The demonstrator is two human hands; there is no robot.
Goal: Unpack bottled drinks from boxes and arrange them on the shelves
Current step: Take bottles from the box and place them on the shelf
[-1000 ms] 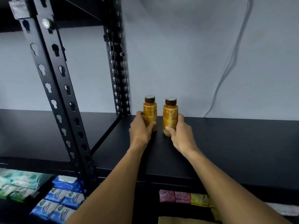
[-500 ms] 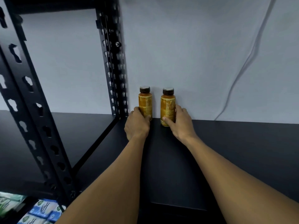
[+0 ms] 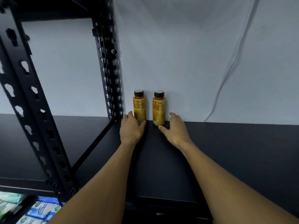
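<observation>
Now that the left bottle (image 3: 140, 109) and right bottle (image 3: 159, 109) have slid back to the wall (image 3: 186, 62) on the black shelf (image 3: 242, 151), the left hand (image 3: 131, 128) still cups its bottle's base. The right hand (image 3: 175, 128) has loosened, only its thumb touching; this placement looks nearly done.
</observation>
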